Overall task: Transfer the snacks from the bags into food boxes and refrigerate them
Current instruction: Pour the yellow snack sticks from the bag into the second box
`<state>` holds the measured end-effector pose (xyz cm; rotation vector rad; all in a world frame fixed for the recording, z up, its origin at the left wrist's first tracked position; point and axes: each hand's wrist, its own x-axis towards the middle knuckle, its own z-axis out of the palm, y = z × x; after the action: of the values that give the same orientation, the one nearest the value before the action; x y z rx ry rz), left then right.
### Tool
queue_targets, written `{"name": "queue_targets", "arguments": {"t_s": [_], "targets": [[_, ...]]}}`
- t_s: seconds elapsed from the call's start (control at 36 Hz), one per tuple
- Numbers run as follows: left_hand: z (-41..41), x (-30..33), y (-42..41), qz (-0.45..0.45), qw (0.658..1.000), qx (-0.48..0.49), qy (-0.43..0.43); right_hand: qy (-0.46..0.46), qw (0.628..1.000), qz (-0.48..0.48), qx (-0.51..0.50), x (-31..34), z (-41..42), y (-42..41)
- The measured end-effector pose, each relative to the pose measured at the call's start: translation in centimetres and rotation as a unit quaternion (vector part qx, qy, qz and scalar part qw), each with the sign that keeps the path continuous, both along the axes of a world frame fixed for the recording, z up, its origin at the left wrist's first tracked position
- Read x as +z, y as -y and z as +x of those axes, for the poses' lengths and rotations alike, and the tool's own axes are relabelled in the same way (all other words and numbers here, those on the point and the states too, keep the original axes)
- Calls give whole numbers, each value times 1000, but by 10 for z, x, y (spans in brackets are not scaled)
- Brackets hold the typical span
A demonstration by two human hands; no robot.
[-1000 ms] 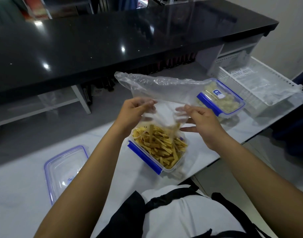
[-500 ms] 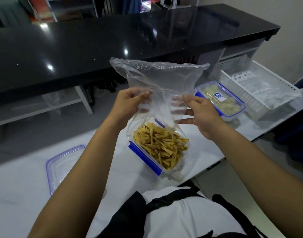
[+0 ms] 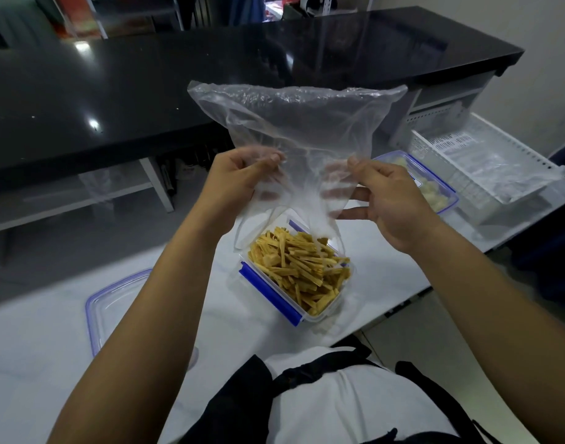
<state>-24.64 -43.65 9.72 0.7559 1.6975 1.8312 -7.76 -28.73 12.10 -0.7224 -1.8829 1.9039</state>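
Observation:
A clear plastic bag (image 3: 302, 123) hangs upside down, its mouth just over an open food box (image 3: 271, 291) with blue clips. The box is full of yellow snack sticks (image 3: 298, 267). My left hand (image 3: 239, 177) pinches the bag's left side and my right hand (image 3: 388, 200) pinches its right side, both a little above the box. The bag looks empty. A second food box (image 3: 435, 187), lidded and holding pale snacks, sits to the right, partly behind my right hand.
A loose blue-rimmed lid (image 3: 110, 310) lies on the white table (image 3: 34, 363) at the left. A white perforated tray (image 3: 486, 161) stands at the right end. A black counter (image 3: 146, 91) runs along the far side. The table's front edge is near my body.
Both hands have lifted the bag higher and spread it out flat above the box; its closed bottom now points up. The snack sticks lie in the box.

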Motion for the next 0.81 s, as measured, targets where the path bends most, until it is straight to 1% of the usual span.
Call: {"name": "queue_targets", "arguments": {"t_s": [0.17,0.25,0.31,0.36,0.42,0.5,0.58,0.67,0.72,0.81], "targets": [[0,7,0,14,1000,-1,8,-18,999,30,20,7,5,-3],[-1,5,1,11,1000,13,5,-27,998,59,-18,4,5,-6],[-1,0,0,-12,1000,25,8,-3,996,76,-40,-4,5,-7],[1,-7,1,-38,998,38,16,25,996,61,-56,-13,7,-11],[3,-14,1,-43,997,58,22,12,995,54,-83,-18,12,-16],[6,-20,2,-20,997,66,36,-5,994,63,-94,-21,20,-26],[13,-23,-5,-9,997,57,52,28,995,9,-99,-28,25,-33],[19,-28,-17,-5,997,64,36,16,991,-17,-133,-33,33,-41],[26,-31,-26,24,998,55,26,-3,988,-24,-155,-34,40,-46],[40,-31,-44,52,998,31,-28,-17,976,-38,-215,-36,53,-58]]}}
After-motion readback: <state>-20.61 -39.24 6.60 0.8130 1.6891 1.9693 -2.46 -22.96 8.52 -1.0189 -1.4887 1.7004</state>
